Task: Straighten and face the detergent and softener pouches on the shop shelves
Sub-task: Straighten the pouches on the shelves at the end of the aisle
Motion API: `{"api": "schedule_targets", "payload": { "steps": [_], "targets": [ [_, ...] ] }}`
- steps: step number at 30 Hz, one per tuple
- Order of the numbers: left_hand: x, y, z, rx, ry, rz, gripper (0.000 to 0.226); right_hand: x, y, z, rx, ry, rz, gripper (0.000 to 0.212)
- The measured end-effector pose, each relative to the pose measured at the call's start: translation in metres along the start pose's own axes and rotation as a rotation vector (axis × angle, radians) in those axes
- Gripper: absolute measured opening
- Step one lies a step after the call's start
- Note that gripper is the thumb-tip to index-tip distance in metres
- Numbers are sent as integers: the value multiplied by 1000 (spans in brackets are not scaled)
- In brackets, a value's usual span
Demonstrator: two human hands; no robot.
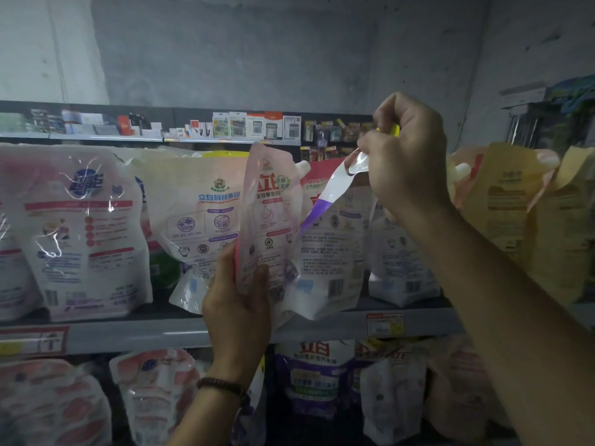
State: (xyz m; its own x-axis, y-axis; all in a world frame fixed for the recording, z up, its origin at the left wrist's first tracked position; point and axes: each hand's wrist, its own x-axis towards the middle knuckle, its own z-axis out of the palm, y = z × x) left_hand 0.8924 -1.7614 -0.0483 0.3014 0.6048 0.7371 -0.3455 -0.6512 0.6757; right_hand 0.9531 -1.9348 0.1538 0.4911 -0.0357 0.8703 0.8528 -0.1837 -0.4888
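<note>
My left hand (236,312) grips the lower part of a pink-and-white pouch (269,214), held upright and turned edge-on just in front of the middle shelf (161,333). My right hand (407,156) pinches the top handle and yellow cap of a white pouch with a purple stripe (328,252), which hangs tilted with its back label facing me. To the left a white pouch with blue lettering (199,214) leans sideways. A large white pouch with a blue logo (83,233) stands at the far left.
Yellow pouches (512,201) stand at the right end of the shelf. More pouches, purple (317,375) and pink-white (154,391), fill the lower shelf. A red-yellow price tag (384,324) sits on the shelf rail. A far shelf (225,127) carries calculators and stationery.
</note>
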Motion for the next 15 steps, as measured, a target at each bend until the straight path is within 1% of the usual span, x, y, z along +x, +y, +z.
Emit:
{"api": "schedule_targets", "payload": {
  "steps": [3, 5, 8, 12, 15],
  "targets": [
    [3, -2, 3, -5, -10, 1, 42, -5, -7, -10, 34, 0, 9, 27],
    [5, -2, 5, -30, 7, 7, 36, -8, -13, -18, 55, -11, 31, 24],
    [9, -6, 9, -127, 1, -18, 31, -15, -20, -26, 111, -40, 65, 27],
    [8, -1, 13, -169, -6, -11, 28, -21, -21, -35, 136, -43, 81, 36],
    [9, 7, 19, -261, -34, -35, 29, -27, -21, -43, 144, -65, 83, 37]
  ]
}}
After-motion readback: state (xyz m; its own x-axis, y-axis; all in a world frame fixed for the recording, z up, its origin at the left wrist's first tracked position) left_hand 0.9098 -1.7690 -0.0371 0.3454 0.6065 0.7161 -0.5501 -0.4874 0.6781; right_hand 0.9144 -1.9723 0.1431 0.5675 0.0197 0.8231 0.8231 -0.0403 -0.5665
